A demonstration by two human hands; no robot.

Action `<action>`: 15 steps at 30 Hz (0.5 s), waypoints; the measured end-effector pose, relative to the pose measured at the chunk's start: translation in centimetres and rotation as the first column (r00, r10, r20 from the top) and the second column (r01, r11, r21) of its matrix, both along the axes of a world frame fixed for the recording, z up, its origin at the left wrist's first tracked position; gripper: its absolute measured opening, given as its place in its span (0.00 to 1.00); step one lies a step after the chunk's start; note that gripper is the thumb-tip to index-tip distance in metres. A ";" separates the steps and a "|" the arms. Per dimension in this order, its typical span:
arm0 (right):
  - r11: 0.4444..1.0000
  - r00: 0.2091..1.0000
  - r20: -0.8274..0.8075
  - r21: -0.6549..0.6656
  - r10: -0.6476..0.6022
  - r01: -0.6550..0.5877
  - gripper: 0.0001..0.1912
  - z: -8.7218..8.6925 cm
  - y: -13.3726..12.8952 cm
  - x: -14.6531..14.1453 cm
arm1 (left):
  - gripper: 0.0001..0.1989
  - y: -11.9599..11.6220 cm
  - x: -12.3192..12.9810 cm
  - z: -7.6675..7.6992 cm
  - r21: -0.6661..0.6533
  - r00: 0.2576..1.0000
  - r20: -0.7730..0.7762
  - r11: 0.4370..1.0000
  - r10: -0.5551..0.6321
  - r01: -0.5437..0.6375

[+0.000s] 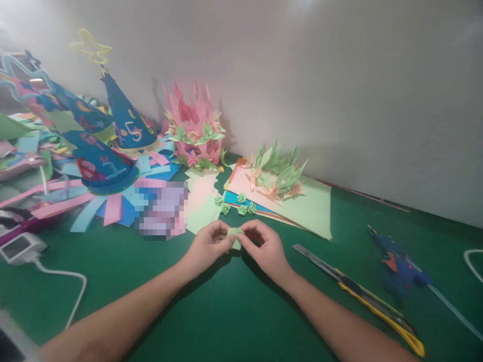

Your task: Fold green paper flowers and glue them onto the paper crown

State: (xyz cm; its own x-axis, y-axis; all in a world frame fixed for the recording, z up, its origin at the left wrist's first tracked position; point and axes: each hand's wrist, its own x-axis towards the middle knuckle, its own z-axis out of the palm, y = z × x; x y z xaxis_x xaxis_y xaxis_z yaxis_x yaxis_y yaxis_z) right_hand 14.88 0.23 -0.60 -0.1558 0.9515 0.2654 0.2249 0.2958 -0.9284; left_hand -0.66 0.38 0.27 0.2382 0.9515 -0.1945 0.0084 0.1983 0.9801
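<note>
A small piece of light green paper point(236, 232) is pinched between both hands above the green table. My left hand point(211, 244) grips its left side with thumb and fingers. On the opposite edge, my right hand point(265, 245) is closed with the thumb pressed on the paper. Just beyond the fingers lie several small folded green paper roses point(242, 209). Behind them a green paper crown with peach flowers point(277, 168) rests on a stack of coloured paper sheets point(319, 206). Fingertips behind the paper are partly hidden.
To the right lie a cutter knife with a yellow handle point(372, 296) and a blue glue gun point(402, 264) with its cord. Blue cone hats point(128, 118), paper strips point(113, 208) and a pink paper crown point(196, 128) crowd the left. A white cable point(81, 281) crosses the near left.
</note>
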 end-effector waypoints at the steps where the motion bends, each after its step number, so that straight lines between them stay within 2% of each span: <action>1: 1.000 1.000 0.014 0.012 -0.003 0.003 0.04 0.0 -0.1 0.0 | 0.14 -0.1 0.0 0.1 -0.009 1.000 -0.006 1.000 0.003 -0.004; 10: 0.996 0.997 0.080 0.091 -0.013 0.005 0.03 0.0 -0.6 -0.1 | 0.13 -0.3 0.1 -0.1 -0.022 1.000 -0.009 1.000 0.007 -0.007; 15: 0.970 0.991 0.135 0.240 -0.010 -0.023 0.05 -0.1 -0.4 0.2 | 0.10 -0.3 -0.1 -0.3 -0.040 0.999 0.033 0.999 0.022 -0.020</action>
